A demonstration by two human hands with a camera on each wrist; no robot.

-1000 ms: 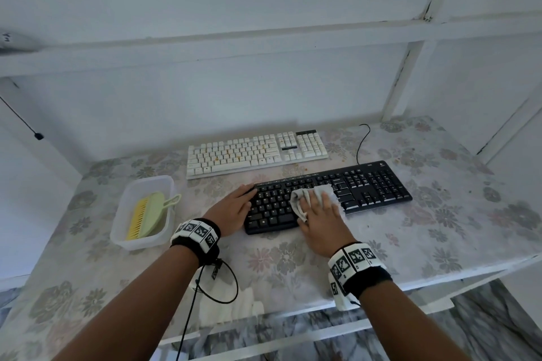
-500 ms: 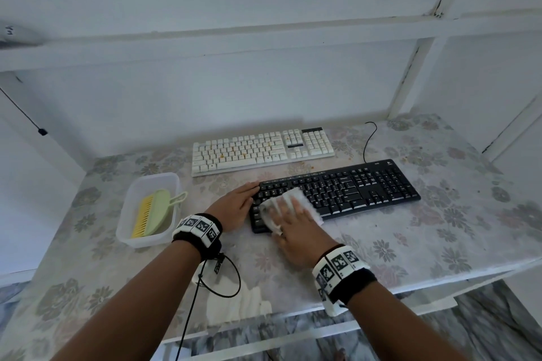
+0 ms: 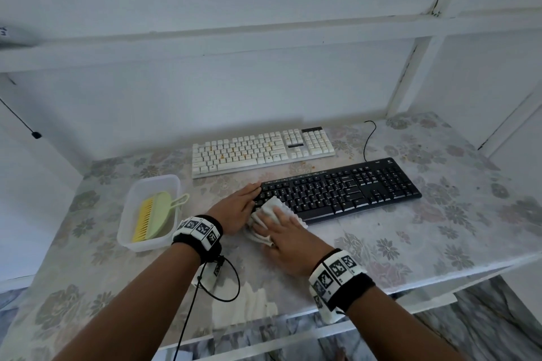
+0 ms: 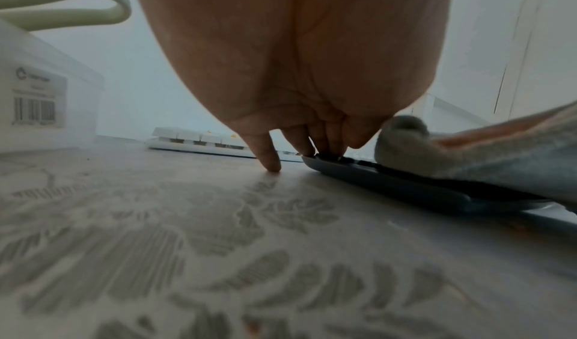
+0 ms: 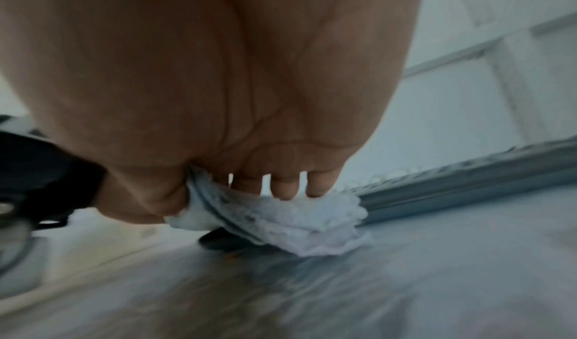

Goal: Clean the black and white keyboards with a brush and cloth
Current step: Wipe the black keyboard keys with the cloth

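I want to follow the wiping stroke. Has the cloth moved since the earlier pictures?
Yes. The cloth, gripped by the right hand, has slid left along the black keyboard, from its middle to its left front corner.

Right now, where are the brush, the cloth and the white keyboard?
brush (image 3: 158, 211), head view, on its green back.
cloth (image 3: 271, 208), head view, on its bunched upper fold.
white keyboard (image 3: 261, 151), head view, on its middle letter keys.

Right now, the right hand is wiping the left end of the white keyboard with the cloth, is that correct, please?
Not quite: the head view shows the right hand wiping the cloth on the left end of the black keyboard; the white keyboard lies untouched behind.
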